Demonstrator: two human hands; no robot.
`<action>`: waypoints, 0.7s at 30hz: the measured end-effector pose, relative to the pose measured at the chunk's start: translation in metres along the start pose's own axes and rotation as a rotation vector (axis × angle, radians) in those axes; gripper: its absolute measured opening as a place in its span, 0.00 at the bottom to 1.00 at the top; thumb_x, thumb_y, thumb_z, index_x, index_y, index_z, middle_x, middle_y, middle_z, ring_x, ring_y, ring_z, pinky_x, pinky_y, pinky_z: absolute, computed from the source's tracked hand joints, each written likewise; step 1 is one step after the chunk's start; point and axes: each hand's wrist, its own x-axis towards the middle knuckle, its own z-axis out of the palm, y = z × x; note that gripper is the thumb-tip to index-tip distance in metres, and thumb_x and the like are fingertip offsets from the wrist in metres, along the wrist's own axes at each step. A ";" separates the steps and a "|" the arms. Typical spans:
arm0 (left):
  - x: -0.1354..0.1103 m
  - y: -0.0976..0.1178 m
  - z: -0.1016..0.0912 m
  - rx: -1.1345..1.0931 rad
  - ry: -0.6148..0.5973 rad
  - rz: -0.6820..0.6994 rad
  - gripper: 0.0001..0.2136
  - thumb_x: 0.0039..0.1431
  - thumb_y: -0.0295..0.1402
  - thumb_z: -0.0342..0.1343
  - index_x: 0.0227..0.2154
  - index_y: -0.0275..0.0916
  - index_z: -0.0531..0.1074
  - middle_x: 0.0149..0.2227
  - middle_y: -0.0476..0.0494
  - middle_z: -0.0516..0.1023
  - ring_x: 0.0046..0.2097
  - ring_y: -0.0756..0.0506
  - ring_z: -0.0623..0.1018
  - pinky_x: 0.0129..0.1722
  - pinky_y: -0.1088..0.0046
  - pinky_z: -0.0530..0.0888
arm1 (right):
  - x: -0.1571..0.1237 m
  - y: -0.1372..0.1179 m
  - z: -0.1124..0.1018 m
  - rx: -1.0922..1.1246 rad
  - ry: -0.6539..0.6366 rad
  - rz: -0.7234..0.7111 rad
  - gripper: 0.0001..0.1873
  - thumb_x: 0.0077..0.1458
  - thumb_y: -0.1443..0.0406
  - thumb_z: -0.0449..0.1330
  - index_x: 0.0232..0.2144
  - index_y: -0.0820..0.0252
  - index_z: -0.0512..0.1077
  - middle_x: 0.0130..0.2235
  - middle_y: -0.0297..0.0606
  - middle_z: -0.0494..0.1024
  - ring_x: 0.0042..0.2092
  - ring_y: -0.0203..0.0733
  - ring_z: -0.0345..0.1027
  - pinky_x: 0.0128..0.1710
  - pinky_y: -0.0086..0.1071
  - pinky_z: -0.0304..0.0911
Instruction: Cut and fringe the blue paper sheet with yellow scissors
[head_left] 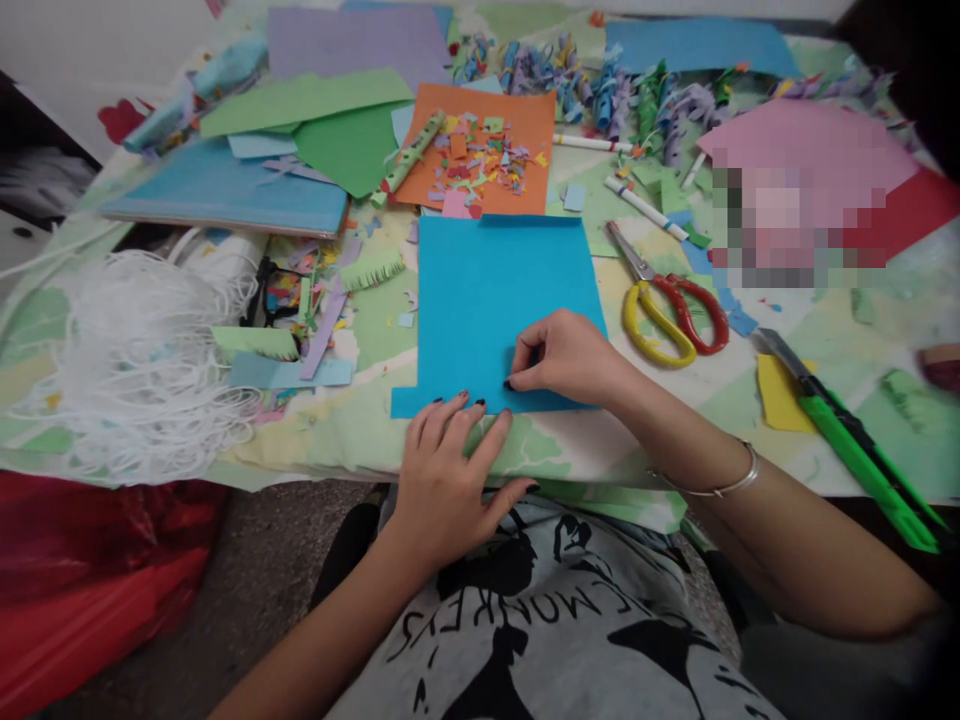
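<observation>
A bright blue sheet of paper (pixel 472 300) lies in front of me at the table's near edge. A narrow blue strip (pixel 405 402) juts out at its lower left, and a darker flap (pixel 531 220) runs along part of the top edge. My left hand (pixel 454 470) is spread, its fingertips resting on the sheet's bottom edge. Curled and closed, my right hand (pixel 562 355) touches the lower right of the sheet with its fingertips. Whether anything is pinched there is hidden. Scissors (pixel 660 295) with one yellow and one red handle lie right of the sheet.
A green utility knife (pixel 862 455) lies at the right, its blade near a yellow scrap (pixel 780 392). White string (pixel 142 360) is heaped at the left. An orange sheet (pixel 480 110) bearing paper bits lies behind the blue one. White markers (pixel 645 207) and curled paper fringes (pixel 555 75) are farther back.
</observation>
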 end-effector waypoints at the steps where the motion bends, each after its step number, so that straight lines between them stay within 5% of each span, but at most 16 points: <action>1: -0.001 0.000 0.000 -0.003 -0.004 0.003 0.26 0.57 0.46 0.56 0.53 0.33 0.70 0.50 0.26 0.72 0.57 0.28 0.67 0.54 0.44 0.63 | 0.000 0.000 0.000 0.002 -0.001 -0.003 0.01 0.40 0.71 0.67 0.20 0.62 0.79 0.22 0.34 0.78 0.25 0.36 0.67 0.21 0.28 0.53; 14: -0.005 -0.003 -0.004 -0.040 -0.020 0.036 0.26 0.57 0.45 0.57 0.54 0.35 0.67 0.53 0.28 0.69 0.59 0.28 0.64 0.56 0.43 0.63 | 0.006 0.009 -0.002 0.071 0.059 -0.067 0.03 0.40 0.72 0.65 0.19 0.63 0.76 0.22 0.34 0.77 0.25 0.37 0.68 0.23 0.28 0.57; 18: -0.002 -0.005 -0.008 -0.100 -0.026 0.018 0.22 0.59 0.39 0.56 0.54 0.37 0.65 0.53 0.29 0.69 0.58 0.30 0.65 0.55 0.45 0.66 | -0.038 0.018 -0.011 0.085 0.276 -0.091 0.04 0.52 0.69 0.60 0.31 0.62 0.75 0.32 0.38 0.79 0.30 0.38 0.71 0.29 0.30 0.64; 21: 0.005 -0.014 -0.015 -0.171 0.026 -0.014 0.21 0.61 0.31 0.53 0.57 0.40 0.61 0.52 0.33 0.69 0.56 0.36 0.68 0.53 0.51 0.69 | -0.098 0.052 -0.026 -0.043 0.660 -0.044 0.08 0.56 0.64 0.59 0.38 0.58 0.75 0.37 0.41 0.80 0.34 0.44 0.74 0.35 0.36 0.68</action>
